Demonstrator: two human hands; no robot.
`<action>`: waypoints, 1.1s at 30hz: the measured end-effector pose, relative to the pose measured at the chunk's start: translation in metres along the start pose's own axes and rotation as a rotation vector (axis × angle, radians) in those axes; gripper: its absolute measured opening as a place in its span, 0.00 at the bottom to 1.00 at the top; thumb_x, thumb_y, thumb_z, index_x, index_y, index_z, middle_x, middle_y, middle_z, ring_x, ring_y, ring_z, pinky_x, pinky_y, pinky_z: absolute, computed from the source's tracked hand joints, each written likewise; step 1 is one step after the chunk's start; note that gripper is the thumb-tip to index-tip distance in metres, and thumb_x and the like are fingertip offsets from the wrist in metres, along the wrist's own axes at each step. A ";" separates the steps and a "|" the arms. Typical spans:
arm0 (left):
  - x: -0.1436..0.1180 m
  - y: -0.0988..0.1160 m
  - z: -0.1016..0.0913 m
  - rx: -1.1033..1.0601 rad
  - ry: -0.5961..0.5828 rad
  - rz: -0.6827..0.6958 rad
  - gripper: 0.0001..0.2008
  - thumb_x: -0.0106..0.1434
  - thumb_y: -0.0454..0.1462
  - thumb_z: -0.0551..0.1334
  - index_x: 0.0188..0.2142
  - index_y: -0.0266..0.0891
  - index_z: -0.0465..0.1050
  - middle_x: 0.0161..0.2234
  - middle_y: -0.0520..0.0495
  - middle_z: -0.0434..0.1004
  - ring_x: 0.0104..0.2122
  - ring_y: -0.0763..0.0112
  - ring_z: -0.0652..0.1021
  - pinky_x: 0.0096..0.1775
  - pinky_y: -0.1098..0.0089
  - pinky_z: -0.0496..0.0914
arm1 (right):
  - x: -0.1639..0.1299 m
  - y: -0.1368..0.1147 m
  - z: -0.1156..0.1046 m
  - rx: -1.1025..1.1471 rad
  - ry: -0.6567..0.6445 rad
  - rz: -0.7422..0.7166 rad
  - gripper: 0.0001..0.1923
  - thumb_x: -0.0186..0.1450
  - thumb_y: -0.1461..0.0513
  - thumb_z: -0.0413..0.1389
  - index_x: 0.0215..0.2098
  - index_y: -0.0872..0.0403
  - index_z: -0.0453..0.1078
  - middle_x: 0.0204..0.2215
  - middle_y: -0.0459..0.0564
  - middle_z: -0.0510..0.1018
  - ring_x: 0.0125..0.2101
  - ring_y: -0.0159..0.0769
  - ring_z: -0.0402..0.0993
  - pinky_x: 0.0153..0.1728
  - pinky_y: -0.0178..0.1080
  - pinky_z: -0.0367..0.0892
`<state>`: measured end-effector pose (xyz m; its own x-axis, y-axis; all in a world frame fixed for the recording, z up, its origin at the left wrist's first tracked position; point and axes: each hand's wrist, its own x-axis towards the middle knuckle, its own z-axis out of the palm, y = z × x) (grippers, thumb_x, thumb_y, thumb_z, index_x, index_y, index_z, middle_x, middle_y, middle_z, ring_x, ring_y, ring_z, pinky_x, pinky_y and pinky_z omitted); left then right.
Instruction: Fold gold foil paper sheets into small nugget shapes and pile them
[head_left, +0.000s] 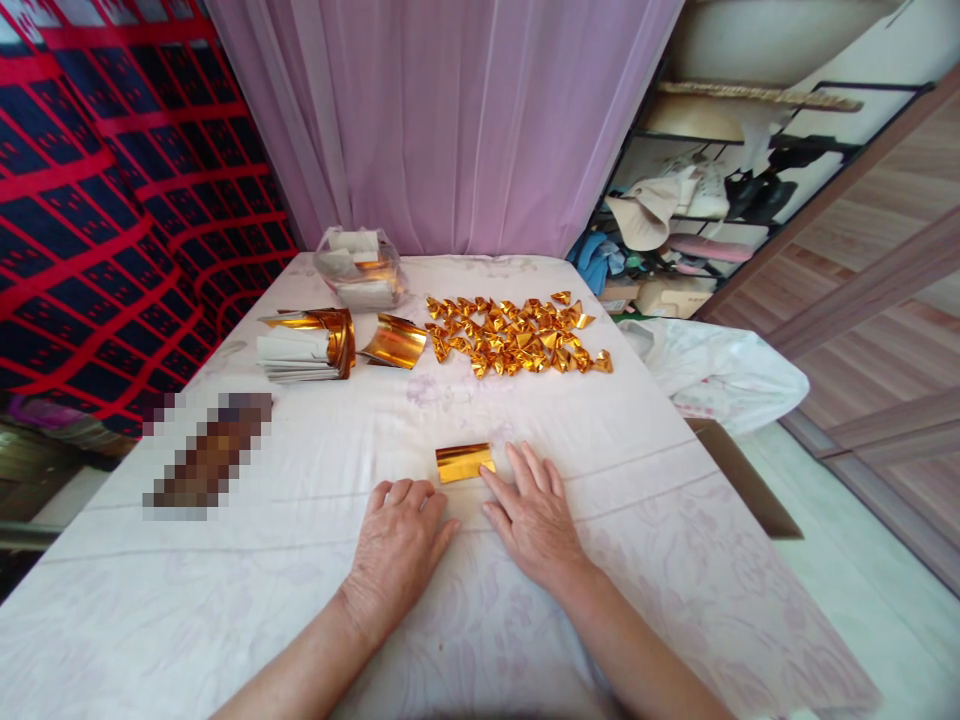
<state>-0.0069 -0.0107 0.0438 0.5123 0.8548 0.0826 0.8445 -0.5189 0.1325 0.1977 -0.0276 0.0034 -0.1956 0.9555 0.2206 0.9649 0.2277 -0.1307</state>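
A small rectangular sheet of gold foil paper lies on the cloth-covered table in front of me, slightly curved. My right hand rests flat with its fingers spread, the index fingertip touching the sheet's right end. Just below and left of the sheet, my left hand lies palm down on the cloth, fingers a little bent and thumb apart, holding nothing. Farther back are many folded gold foil pieces in a loose group. To their left sit a curled gold sheet and a thick stack of gold-and-white paper.
A clear plastic bag of more paper stands at the table's back left. A pixelated patch covers something on the left. Beyond the right edge are a white plastic bag and a shelf with shoes. A purple curtain hangs behind.
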 end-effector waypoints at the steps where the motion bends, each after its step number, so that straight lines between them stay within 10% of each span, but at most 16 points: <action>1: 0.002 -0.002 0.000 -0.019 -0.018 -0.019 0.10 0.67 0.41 0.58 0.40 0.40 0.75 0.41 0.44 0.78 0.42 0.57 0.75 0.45 0.56 0.67 | 0.000 0.000 0.000 -0.001 0.001 -0.005 0.20 0.68 0.54 0.54 0.58 0.43 0.68 0.64 0.57 0.59 0.65 0.53 0.50 0.59 0.58 0.50; 13: 0.037 -0.019 0.002 -0.198 -0.107 -0.158 0.05 0.64 0.37 0.60 0.38 0.42 0.75 0.39 0.47 0.76 0.40 0.63 0.75 0.42 0.64 0.68 | 0.005 0.004 -0.003 0.144 0.081 -0.062 0.17 0.68 0.59 0.52 0.54 0.48 0.72 0.61 0.57 0.64 0.62 0.49 0.56 0.58 0.53 0.55; 22: 0.037 -0.018 0.002 -0.237 -0.114 -0.179 0.03 0.63 0.37 0.61 0.35 0.41 0.73 0.37 0.47 0.75 0.39 0.62 0.75 0.42 0.63 0.67 | 0.035 0.017 0.001 0.428 0.020 0.031 0.05 0.63 0.64 0.57 0.31 0.50 0.75 0.31 0.45 0.78 0.35 0.34 0.73 0.39 0.36 0.65; 33: 0.036 -0.022 0.006 -0.273 -0.057 -0.185 0.05 0.64 0.35 0.59 0.34 0.39 0.74 0.38 0.45 0.73 0.40 0.62 0.73 0.46 0.61 0.68 | 0.035 0.016 0.001 0.320 0.021 0.005 0.04 0.64 0.62 0.57 0.32 0.51 0.73 0.32 0.46 0.77 0.36 0.36 0.71 0.38 0.37 0.61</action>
<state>-0.0061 0.0309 0.0378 0.3686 0.9293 -0.0223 0.8550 -0.3295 0.4004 0.2064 0.0103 0.0078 -0.1841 0.9535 0.2386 0.8609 0.2735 -0.4289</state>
